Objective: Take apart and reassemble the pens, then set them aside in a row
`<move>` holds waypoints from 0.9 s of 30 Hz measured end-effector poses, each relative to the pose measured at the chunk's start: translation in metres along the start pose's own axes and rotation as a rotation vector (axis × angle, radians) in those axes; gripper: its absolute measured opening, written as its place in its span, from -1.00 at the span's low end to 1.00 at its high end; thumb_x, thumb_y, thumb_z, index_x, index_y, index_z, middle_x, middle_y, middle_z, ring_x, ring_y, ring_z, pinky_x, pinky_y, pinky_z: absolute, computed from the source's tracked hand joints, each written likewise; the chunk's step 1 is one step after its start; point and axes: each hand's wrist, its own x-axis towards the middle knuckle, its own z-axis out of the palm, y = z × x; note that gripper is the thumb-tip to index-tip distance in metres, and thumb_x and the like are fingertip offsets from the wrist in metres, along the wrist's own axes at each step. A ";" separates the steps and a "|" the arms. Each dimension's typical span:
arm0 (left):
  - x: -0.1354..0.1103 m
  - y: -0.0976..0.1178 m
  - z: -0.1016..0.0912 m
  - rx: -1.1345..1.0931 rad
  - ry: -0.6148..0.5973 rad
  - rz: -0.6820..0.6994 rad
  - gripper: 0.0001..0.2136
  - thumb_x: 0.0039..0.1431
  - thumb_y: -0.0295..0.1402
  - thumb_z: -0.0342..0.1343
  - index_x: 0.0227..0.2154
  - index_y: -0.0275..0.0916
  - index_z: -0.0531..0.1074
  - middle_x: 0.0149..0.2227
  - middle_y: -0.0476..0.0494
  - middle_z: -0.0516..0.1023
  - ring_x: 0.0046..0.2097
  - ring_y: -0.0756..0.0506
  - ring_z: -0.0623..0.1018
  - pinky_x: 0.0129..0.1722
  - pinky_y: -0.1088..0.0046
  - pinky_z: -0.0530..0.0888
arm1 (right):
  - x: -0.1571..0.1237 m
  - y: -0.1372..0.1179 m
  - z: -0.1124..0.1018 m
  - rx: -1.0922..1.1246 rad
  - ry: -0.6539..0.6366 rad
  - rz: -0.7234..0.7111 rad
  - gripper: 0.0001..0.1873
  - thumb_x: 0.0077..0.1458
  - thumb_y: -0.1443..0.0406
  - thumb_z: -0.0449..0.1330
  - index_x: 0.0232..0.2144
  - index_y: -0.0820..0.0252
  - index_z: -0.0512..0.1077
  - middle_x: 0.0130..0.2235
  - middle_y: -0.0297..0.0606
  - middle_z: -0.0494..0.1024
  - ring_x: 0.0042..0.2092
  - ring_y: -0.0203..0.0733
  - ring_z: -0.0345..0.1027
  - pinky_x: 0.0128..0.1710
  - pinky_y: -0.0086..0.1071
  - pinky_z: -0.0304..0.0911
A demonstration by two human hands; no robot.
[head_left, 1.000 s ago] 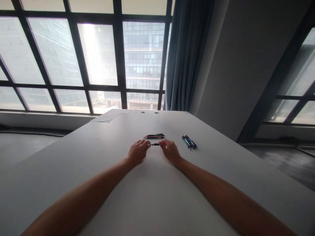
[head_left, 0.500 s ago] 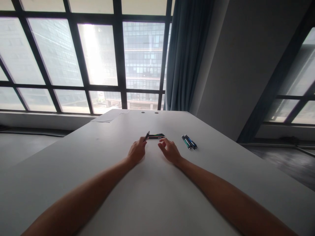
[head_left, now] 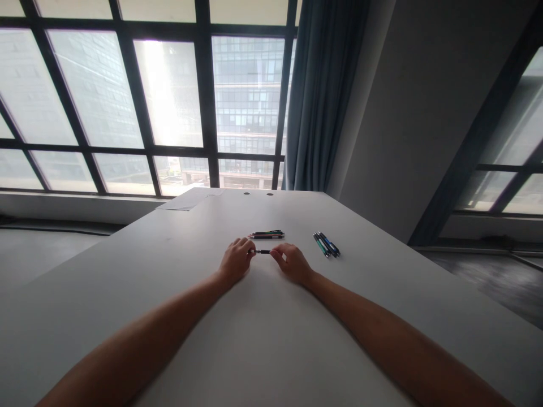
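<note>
A dark pen (head_left: 264,251) lies level between my two hands, just above or on the white table (head_left: 254,328); I cannot tell which. My left hand (head_left: 237,257) pinches its left end, and the fingertips of my right hand (head_left: 292,262) are closed on its right end. Just beyond the hands, several pens (head_left: 268,233) lie side by side, pointing left to right, with a bit of green among their dark barrels. To the right of my right hand is a slanted group of pens (head_left: 326,245) in green, black and blue.
White paper sheets (head_left: 186,200) lie at the table's far left. Two dark round fittings (head_left: 270,194) sit near its far edge. Behind stand a large gridded window (head_left: 248,96), a blue-grey curtain (head_left: 324,102) and a grey wall column (head_left: 407,124).
The pen in my left hand has swung from tilted upward to level, pointing right. My right hand has closed its fingers on the pen's other end. The pens on the table stay put.
</note>
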 end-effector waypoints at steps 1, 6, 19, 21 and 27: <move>0.000 0.000 0.000 0.011 0.002 0.017 -0.93 0.25 -0.42 0.03 -0.29 -0.20 0.41 -0.21 -0.13 0.51 -0.15 -0.13 0.45 -0.15 0.32 0.39 | 0.000 0.000 0.000 -0.011 -0.004 0.006 -0.54 0.28 0.06 -0.05 -0.46 0.19 0.45 -0.47 -0.24 0.50 -0.39 -0.21 0.34 -0.28 -0.36 0.16; 0.000 0.002 -0.002 0.070 -0.092 0.262 -0.76 0.35 -0.32 -0.12 -0.03 -0.17 0.36 -0.13 -0.15 0.51 -0.10 -0.12 0.47 -0.08 0.30 0.38 | 0.000 0.000 0.003 0.045 -0.025 0.089 -0.39 0.31 0.00 -0.16 -0.59 0.19 0.40 -0.58 -0.28 0.45 -0.49 -0.25 0.31 -0.37 -0.39 0.14; -0.003 0.011 -0.012 0.129 -0.234 0.193 -0.73 0.37 -0.26 -0.20 -0.09 -0.12 0.38 -0.22 -0.12 0.53 -0.23 -0.08 0.54 -0.30 0.44 0.41 | 0.001 -0.010 0.001 0.105 -0.023 0.002 -0.39 0.30 -0.01 -0.13 -0.60 0.18 0.41 -0.57 -0.29 0.47 -0.46 -0.24 0.35 -0.29 -0.37 0.19; -0.002 0.011 -0.013 0.125 -0.243 0.188 -0.74 0.36 -0.26 -0.19 -0.11 -0.13 0.38 -0.23 -0.12 0.53 -0.25 -0.08 0.54 -0.32 0.44 0.40 | 0.001 -0.010 0.001 0.069 -0.020 -0.035 -0.39 0.31 0.00 -0.14 -0.61 0.18 0.40 -0.56 -0.27 0.48 -0.44 -0.23 0.35 -0.25 -0.35 0.19; -0.004 0.012 -0.018 0.079 -0.240 0.194 -0.77 0.34 -0.28 -0.18 -0.19 -0.16 0.39 -0.28 -0.12 0.55 -0.34 -0.08 0.54 -0.40 0.44 0.35 | 0.000 -0.010 -0.001 -0.028 -0.022 -0.165 -0.44 0.33 0.06 -0.14 -0.54 0.20 0.42 -0.52 -0.23 0.49 -0.42 -0.21 0.31 -0.19 -0.29 0.16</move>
